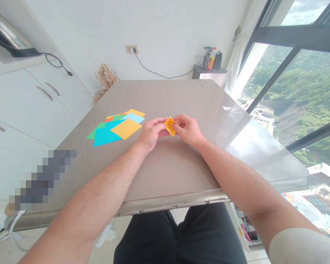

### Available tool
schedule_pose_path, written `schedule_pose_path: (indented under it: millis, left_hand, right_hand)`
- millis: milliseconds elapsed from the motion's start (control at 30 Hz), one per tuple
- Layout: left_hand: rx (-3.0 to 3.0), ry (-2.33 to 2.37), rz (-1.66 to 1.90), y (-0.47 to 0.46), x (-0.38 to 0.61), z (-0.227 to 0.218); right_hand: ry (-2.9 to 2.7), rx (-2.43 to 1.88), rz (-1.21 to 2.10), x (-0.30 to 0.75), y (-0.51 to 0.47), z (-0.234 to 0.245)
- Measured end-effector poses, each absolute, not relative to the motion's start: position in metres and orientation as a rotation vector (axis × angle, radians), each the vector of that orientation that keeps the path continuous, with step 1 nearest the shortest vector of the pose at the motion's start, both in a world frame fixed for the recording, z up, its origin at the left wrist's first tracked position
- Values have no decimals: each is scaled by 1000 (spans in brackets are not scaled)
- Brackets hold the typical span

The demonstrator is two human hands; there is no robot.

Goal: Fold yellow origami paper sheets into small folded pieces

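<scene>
A small folded yellow origami paper point(170, 126) is held up between my two hands, just above the table. My left hand point(151, 132) pinches its left side between thumb and fingers. On the right side, my right hand point(189, 128) grips the paper, its thumb pressed on the front face. The paper looks folded into a small diamond; the fingers hide its side edges. To the left of my left hand lie loose coloured sheets: a yellow-orange sheet point(126, 129), a turquoise sheet point(107, 135), a light blue sheet point(134, 117) and a green sheet point(95, 131), partly overlapping.
The grey-brown table point(165, 168) reaches from my lap to the wall. A pixelated dark area point(44, 179) covers its left front. A small cabinet point(209, 73) holding bottles stands behind the far right corner. Windows point(297, 80) line the right, white cupboards point(30, 110) the left.
</scene>
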State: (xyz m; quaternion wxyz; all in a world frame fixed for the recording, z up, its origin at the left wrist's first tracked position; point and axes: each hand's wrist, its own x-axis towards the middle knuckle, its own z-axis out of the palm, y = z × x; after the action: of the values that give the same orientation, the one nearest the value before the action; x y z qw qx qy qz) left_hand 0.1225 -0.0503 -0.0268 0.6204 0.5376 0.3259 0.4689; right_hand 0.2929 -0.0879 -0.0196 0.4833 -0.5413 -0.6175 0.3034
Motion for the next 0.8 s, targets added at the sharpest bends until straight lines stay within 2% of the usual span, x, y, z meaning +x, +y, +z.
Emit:
schedule_pose_path:
  millis: [533, 800]
  left_hand:
    - [1197, 719, 1084, -50, 121, -24]
    - [1197, 731, 1039, -51, 121, -24]
  right_hand:
    - [-1502, -1246, 833, 295, -86, -22]
    - [-1532, -1250, 667, 294, -89, -18]
